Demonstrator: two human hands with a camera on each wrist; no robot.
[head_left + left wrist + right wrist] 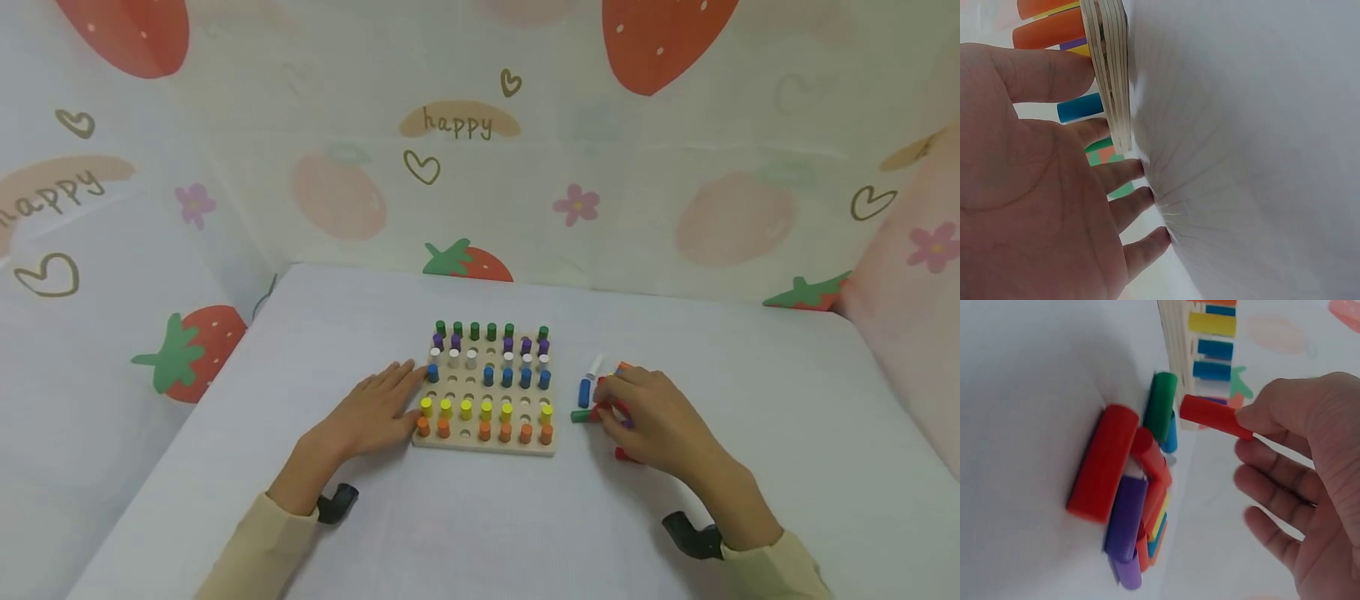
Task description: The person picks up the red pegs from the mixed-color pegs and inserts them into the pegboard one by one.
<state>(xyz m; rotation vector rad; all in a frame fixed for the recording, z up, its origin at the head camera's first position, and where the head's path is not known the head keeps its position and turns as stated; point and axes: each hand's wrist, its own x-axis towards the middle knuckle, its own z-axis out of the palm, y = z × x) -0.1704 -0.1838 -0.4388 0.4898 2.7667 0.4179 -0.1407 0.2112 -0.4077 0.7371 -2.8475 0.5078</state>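
Observation:
A wooden peg board (483, 448) holds upright pegs in colour rows: green, purple, white, blue, yellow and orange. Bare holes run between the blue and yellow rows. My left hand (375, 412) lies flat at the board's left edge, thumb and index finger touching its side, the other fingertips on the table. Over the loose pegs to the right of the board is my right hand (656, 417). Its thumb and index finger pinch a red peg (1216, 416), clear of the pile in the right wrist view; the remaining fingers are loosely bent.
Below the right hand lie a red peg (1104, 462), a purple peg (1125, 519), a green peg (1161, 406) and several others. A blue peg (584, 392) and a white peg (596, 365) lie nearer the board. Patterned cloth walls (480, 200) border the white table (480, 525).

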